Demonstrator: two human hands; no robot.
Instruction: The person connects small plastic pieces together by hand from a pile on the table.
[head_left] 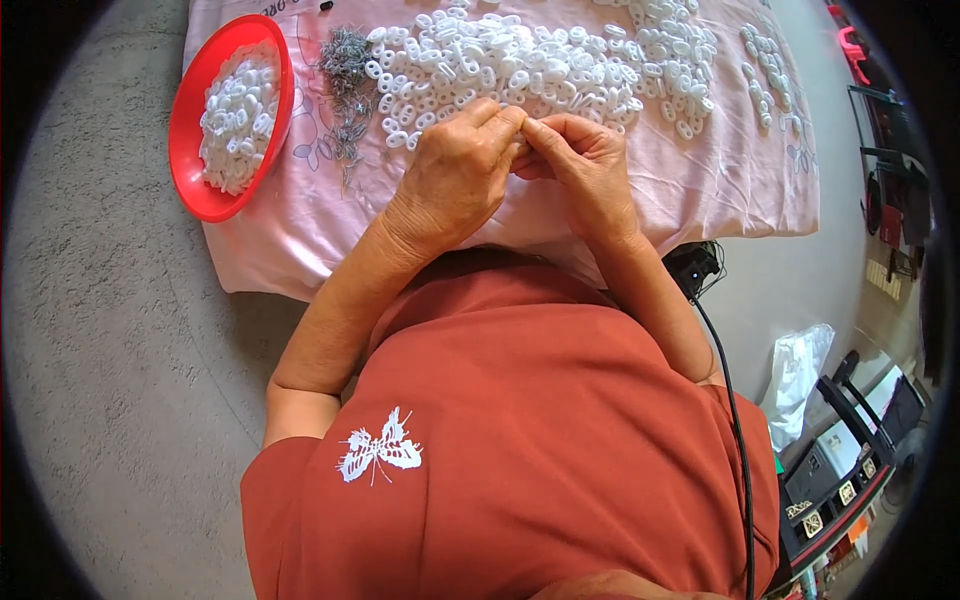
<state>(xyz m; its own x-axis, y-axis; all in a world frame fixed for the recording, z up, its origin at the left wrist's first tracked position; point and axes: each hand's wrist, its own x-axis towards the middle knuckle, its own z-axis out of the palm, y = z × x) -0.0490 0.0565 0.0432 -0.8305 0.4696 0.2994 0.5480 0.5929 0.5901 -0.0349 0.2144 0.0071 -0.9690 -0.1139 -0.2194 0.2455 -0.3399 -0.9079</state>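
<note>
My left hand (455, 175) and my right hand (590, 175) meet over the near edge of the table, fingertips pressed together. Both are closed in a pinch. Whatever sits between the fingers is too small and too covered to make out. Just beyond the fingers spreads a large pile of small white oval plastic pieces (500, 65), many with two holes. A heap of thin grey metal bits (347, 65) lies to its left, trailing toward me.
A red bowl (185, 165) at the left edge of the pink cloth (700, 190) holds more white pieces. Further white pieces (767, 75) lie at the right. A black cable (735, 420) hangs beside my right arm. A white plastic bag (797, 380) stands at the right.
</note>
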